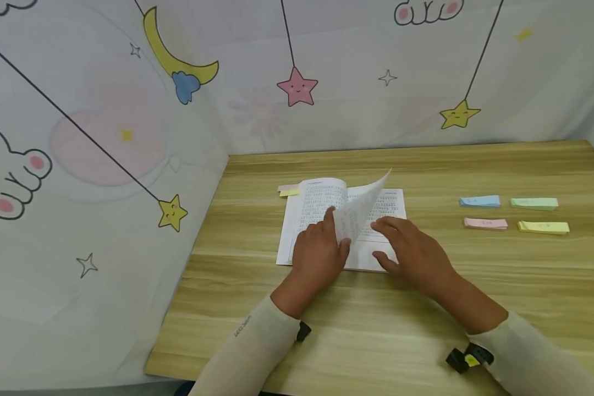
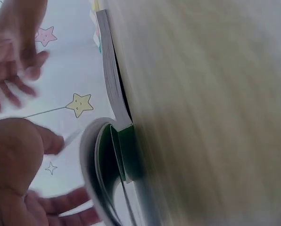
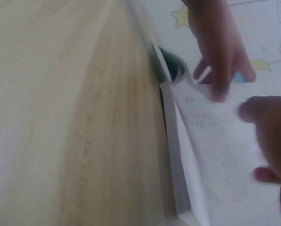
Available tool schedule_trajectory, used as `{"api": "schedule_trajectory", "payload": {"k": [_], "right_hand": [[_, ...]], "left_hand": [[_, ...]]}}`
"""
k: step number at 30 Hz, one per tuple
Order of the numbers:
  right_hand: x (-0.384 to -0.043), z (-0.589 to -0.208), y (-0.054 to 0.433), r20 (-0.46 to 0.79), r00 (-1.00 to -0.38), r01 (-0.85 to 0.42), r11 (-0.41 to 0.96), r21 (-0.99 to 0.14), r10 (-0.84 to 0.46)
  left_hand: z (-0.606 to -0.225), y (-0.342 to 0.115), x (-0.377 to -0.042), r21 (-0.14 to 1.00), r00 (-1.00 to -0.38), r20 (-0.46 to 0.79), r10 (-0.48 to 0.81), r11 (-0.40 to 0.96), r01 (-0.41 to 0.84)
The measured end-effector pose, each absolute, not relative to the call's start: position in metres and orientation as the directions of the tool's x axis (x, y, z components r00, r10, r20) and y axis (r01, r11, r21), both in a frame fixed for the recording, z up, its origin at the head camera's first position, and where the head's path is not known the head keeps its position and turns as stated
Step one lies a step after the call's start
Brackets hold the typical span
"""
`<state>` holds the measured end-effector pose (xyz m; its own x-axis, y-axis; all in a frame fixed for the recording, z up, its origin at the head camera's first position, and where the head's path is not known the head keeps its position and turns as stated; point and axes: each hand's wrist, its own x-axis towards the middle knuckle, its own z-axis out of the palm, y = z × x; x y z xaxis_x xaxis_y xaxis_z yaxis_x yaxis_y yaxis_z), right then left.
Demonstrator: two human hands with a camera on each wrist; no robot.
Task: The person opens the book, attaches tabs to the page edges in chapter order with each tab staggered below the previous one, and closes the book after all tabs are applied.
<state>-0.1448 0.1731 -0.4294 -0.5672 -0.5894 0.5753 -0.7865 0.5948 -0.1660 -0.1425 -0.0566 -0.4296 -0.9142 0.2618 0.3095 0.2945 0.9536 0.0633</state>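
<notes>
An open book (image 1: 284, 242) with printed pages lies on the wooden table, one loose page (image 1: 358, 214) standing up near its middle. My left hand (image 1: 319, 247) rests over the left-hand pages, index finger extended and thumb by the foot of the raised page. Just right of that page, my right hand (image 1: 418, 253) hovers over the right-hand side with fingers spread and nothing in them. The left wrist view shows the book's thick page block (image 2: 113, 70) edge-on, with its left part curled up beside the left fingers (image 2: 70, 202).
Pink and yellow tabs (image 1: 290, 193) stick out at the book's upper left. To the right lie blue (image 1: 480, 202), green (image 1: 534, 204), pink (image 1: 485, 224) and yellow (image 1: 543, 227) paper strips. A printed cloth (image 1: 346, 121) hangs behind and to the left of the table.
</notes>
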Motion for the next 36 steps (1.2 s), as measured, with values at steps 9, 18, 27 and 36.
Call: {"api": "schedule_trajectory", "payload": {"k": [9,18,27,36], "right_hand": [[-0.147,-0.436,0.199,0.066,-0.758,-0.641,0.723,-0.259,-0.649],[-0.152,-0.434,0.2,0.075,-0.777,-0.614,0.726,-0.308,-0.625],[-0.155,-0.432,0.186,0.58,-0.562,-0.788,0.594,-0.161,-0.589],[-0.145,-0.432,0.167,0.697,-0.505,-0.793,0.592,-0.142,-0.51]], "left_hand": [[-0.425,-0.062,-0.145,-0.058,-0.917,0.223,0.332,0.943,0.328],[-0.421,-0.058,-0.139,-0.07,-0.881,0.043,0.472,0.881,0.468],[-0.425,-0.051,-0.136,-0.029,-0.932,0.004,0.362,0.932,0.361],[-0.425,-0.056,-0.14,-0.036,-0.934,0.137,0.329,0.944,0.327]]}}
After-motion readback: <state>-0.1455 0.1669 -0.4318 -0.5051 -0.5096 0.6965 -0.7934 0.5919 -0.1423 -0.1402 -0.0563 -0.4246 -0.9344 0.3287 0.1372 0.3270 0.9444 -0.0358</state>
